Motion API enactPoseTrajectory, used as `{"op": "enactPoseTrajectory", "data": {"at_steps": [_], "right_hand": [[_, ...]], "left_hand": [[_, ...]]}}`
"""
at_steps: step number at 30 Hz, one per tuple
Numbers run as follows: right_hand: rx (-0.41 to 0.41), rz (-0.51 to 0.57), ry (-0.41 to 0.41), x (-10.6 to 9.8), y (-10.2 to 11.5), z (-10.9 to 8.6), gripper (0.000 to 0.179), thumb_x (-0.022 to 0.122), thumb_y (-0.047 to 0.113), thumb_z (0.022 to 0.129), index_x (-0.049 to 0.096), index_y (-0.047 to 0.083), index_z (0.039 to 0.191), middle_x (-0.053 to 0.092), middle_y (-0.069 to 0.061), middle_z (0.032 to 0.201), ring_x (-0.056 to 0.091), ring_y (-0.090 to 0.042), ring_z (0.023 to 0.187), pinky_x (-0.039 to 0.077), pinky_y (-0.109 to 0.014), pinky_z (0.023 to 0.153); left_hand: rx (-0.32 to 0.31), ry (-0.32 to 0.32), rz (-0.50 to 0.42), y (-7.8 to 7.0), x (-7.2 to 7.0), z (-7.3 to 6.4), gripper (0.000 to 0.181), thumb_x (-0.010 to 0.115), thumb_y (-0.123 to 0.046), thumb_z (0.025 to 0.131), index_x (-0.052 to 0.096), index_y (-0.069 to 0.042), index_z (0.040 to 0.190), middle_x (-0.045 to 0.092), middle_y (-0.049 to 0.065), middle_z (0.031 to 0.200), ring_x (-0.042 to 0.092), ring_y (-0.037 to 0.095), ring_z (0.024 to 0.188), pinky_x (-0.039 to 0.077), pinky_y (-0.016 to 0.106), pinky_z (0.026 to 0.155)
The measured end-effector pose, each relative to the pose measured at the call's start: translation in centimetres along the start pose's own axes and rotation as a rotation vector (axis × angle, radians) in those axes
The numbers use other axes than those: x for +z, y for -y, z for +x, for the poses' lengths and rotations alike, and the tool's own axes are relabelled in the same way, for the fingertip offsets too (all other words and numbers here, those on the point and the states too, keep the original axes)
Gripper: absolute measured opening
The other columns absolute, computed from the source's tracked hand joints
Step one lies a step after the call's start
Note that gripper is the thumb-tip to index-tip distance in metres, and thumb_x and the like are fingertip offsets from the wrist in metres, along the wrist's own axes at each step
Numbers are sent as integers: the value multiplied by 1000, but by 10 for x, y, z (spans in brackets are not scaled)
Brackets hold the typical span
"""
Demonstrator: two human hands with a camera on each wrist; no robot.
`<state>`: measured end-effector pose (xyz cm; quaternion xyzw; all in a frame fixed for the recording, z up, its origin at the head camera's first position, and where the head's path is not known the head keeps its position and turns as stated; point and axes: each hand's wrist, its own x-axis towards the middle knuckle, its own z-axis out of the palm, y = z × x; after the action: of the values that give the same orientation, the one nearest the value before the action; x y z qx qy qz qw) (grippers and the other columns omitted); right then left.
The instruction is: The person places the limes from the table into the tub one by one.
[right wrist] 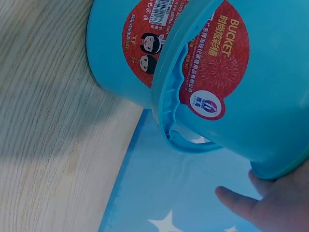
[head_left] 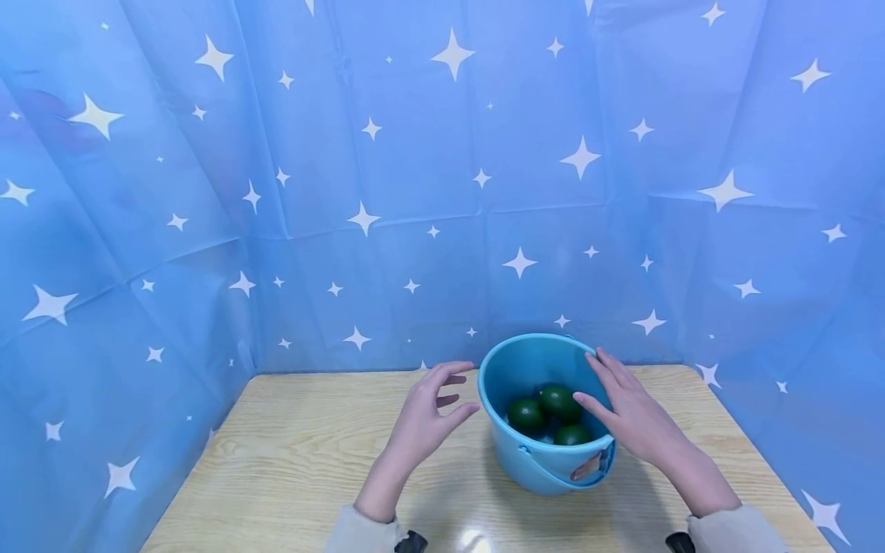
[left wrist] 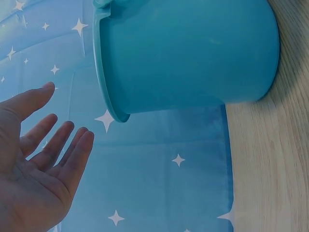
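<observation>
A light blue bucket (head_left: 546,468) stands on the table, its handle (head_left: 553,478) hanging down on the near side. Inside lie three dark green, smooth, rounded fruits (head_left: 561,403). My left hand (head_left: 430,411) is just left of the rim, fingers loosely bent and thumb spread. In the left wrist view a gap separates that hand (left wrist: 48,164) from the bucket wall (left wrist: 193,58). Over on the right side, my right hand (head_left: 639,415) reaches across the rim with extended fingers. The right wrist view has its fingers (right wrist: 236,203) right by the rim, not curled round it.
The wooden table (head_left: 297,453) extends to the left of the bucket and in front of it. Blue cloth with white stars (head_left: 415,177) hangs behind the table and along both sides. A red printed label (right wrist: 217,63) is stuck on the bucket's outer wall.
</observation>
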<state>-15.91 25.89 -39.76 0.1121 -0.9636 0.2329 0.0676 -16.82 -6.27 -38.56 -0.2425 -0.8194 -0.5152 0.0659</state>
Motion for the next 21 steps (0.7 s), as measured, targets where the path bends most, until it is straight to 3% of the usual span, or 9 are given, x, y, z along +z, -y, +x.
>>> {"op": "enactPoseTrajectory", "data": {"at_steps": [13,21], "right_hand": [[-7,-1,-1,-1,1,-1,78,52,49,101,23,3,157,19,-27,162,21,-54,145,27,-78,108],[-3,-16,13,-2,3,-1,79,51,51,101,23,3,158,19,-27,163,21,-54,145,27,-77,108]], "left_hand": [[-33,-13,38,9,-9,-2,50,74,-19,91,57,-16,138,58,5,140,61,31,124,56,48,99],[-46,-13,82,13,-14,-2,49,74,-18,91,57,-16,137,58,5,140,61,29,125,56,44,100]]}}
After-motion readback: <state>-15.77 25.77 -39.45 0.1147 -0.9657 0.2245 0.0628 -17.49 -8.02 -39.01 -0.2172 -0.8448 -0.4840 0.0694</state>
